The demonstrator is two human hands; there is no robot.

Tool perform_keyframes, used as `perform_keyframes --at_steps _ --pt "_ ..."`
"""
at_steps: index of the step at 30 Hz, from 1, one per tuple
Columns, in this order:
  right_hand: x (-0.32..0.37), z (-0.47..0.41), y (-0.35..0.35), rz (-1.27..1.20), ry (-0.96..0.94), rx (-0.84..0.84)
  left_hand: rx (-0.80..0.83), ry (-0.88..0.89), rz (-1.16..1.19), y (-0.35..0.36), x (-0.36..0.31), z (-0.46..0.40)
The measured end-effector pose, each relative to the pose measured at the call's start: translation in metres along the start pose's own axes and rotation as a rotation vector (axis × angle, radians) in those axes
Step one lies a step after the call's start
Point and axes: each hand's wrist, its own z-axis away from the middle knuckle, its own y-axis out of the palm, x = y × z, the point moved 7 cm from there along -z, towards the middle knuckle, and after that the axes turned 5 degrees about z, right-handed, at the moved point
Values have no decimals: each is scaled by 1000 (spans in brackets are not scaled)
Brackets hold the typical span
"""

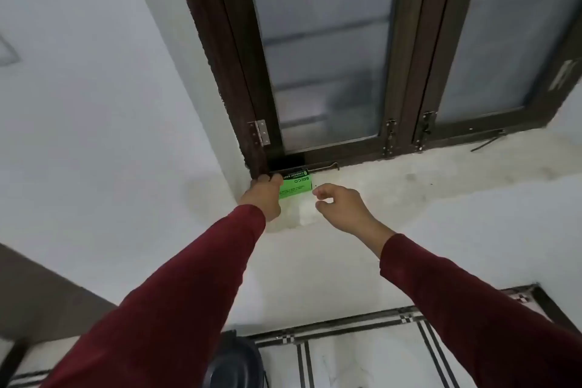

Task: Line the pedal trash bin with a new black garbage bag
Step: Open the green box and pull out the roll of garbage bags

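Fetching comes first — left hand (264,195) grips the green garbage-bag pack (295,186) on the far window sill (409,173); right hand (338,206) hovers half-curled, empty, just right of it; bin (234,365) waits near, below; next, tear one bag free.

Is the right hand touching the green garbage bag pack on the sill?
No, the right hand hovers open beside the green pack; only the left hand grips it.
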Motion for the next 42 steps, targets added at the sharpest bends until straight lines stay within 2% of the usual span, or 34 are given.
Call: perform_keyframes --at_steps 5,10,13,18,22,28,31,33,37,40,42 --pt "-13 -56 17 -58 86 70 49 -57 25 18 14 -40" --pt "-13 -90 27 -77 125 23 -34 -52 113 21 24 -62" --pt "-11 -102 31 -75 146 42 -66 -34 303 16 21 -65" --pt "-11 -115 15 -132 162 -19 -326 -8 718 -16 2 -63" --pt "2 -114 8 -137 11 48 -442 -94 959 -37 -15 -63" --pt "15 -107 -14 73 -95 -177 -293 -232 1024 -48 -33 -79" --pt "16 -103 -27 199 -78 -201 -101 -262 1124 -48 -45 -77" --pt "20 -100 -35 199 -96 -216 35 -262 1169 -48 -53 -75" --pt "14 -101 -55 -87 -43 -196 156 -113 1080 -55 -64 -78" --pt "9 -101 -60 -360 26 -54 207 121 964 -52 -68 -76" --pt "11 -100 -58 -548 41 40 182 202 886 -45 -65 -78"
